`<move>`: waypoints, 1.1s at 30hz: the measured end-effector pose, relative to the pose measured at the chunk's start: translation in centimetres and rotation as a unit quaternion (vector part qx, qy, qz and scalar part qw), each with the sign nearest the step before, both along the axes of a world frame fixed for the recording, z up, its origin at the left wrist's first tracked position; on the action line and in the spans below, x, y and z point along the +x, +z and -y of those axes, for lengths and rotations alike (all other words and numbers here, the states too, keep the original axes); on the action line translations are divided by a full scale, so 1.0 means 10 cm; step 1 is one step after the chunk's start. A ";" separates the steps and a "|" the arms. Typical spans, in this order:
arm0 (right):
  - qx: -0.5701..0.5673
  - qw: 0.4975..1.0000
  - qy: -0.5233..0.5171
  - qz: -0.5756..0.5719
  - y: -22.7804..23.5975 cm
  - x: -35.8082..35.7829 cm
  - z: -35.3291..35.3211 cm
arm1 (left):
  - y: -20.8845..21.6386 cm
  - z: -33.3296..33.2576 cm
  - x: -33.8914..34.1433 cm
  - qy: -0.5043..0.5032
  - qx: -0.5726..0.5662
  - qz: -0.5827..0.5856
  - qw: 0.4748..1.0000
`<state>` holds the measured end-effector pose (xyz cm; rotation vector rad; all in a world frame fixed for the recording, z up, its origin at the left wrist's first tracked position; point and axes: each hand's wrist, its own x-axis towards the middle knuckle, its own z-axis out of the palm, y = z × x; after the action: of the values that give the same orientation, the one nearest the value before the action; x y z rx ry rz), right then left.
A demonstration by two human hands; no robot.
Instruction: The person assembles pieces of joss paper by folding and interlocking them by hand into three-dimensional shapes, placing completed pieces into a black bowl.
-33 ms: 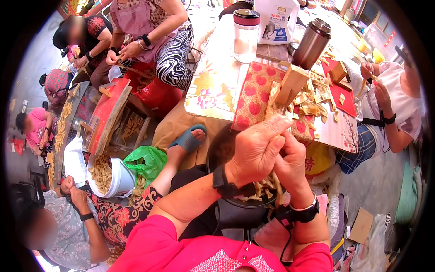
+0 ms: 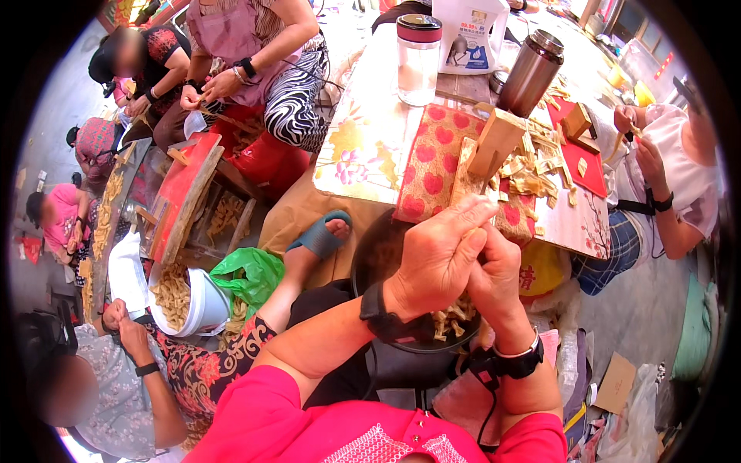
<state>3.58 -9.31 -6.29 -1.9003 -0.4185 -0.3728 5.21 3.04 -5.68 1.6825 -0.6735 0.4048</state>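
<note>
My left hand and my right hand are pressed together in front of me, fingers closed and thumbs near each other. Whatever they pinch is hidden by the fingers. Below them stands a dark round basin with pale yellow, twisted dried strips in it. Just beyond my fingertips, a wooden block stands upright on a small board, on a mat with red heart-like shapes. More pale strips are heaped beside the block.
The table carries a clear lidded jar, a brown thermos and a white jug. A white bucket of strips and a green bag stand left. Several people work around me, one close at lower left.
A strip that hung beneath my hands over the basin no longer shows there. Both hands stay together in nearly the same place.
</note>
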 end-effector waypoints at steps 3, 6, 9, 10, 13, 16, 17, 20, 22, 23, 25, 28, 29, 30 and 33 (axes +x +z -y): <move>0.093 0.994 -0.022 -0.054 -0.10 0.04 0.02 | 0.00 -0.02 0.01 -0.026 0.003 -0.091 0.995; 0.305 0.905 0.076 -0.286 -0.07 0.01 0.15 | 0.08 -0.06 0.07 0.013 0.067 -0.140 0.988; 0.441 0.768 0.159 -0.437 -0.02 0.00 0.20 | 0.04 -0.06 0.12 0.046 0.104 -0.008 0.993; 0.470 0.717 0.216 -0.467 -0.03 0.04 0.28 | 0.02 -0.06 0.13 0.048 0.102 0.047 0.993; 0.485 0.644 0.319 -0.498 -0.11 0.09 0.42 | 0.01 -0.10 0.14 -0.081 0.096 0.038 0.991; 0.439 0.702 0.278 -0.487 -0.05 0.06 0.37 | 0.01 -0.14 0.12 -0.026 0.154 0.067 0.985; 0.377 0.783 0.218 -0.445 0.02 0.05 0.32 | 0.00 -0.14 0.11 -0.005 0.159 0.067 0.985; 0.225 0.946 0.062 -0.223 0.01 -0.02 0.21 | 0.02 -0.08 0.05 0.009 0.074 -0.137 0.988; 0.145 0.974 0.035 -0.170 -0.01 -0.07 0.22 | 0.07 -0.08 0.05 0.022 0.093 -0.174 0.980; 0.104 0.984 0.022 -0.143 -0.02 -0.08 0.22 | 0.07 -0.07 0.05 0.029 0.102 -0.193 0.975; 0.278 0.908 0.136 -0.284 -0.01 -0.02 0.36 | 0.01 -0.07 0.09 0.066 0.087 -0.087 0.990; 0.468 0.746 0.265 -0.392 -0.08 0.05 0.51 | 0.05 -0.08 0.08 0.071 0.087 -0.093 0.989; 0.478 0.750 0.250 -0.383 -0.10 0.03 0.48 | 0.07 -0.09 0.08 0.064 0.091 -0.123 0.986; 0.486 0.754 0.237 -0.373 -0.11 0.02 0.42 | 0.06 -0.10 0.09 0.057 0.092 -0.098 0.989; 0.456 0.807 0.183 -0.327 -0.09 0.00 0.33 | 0.04 -0.14 0.13 -0.003 0.100 -0.080 0.992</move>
<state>3.58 -12.66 -7.20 -0.8631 -0.0796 0.3219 6.54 4.48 -5.31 1.8805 -0.6160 0.2006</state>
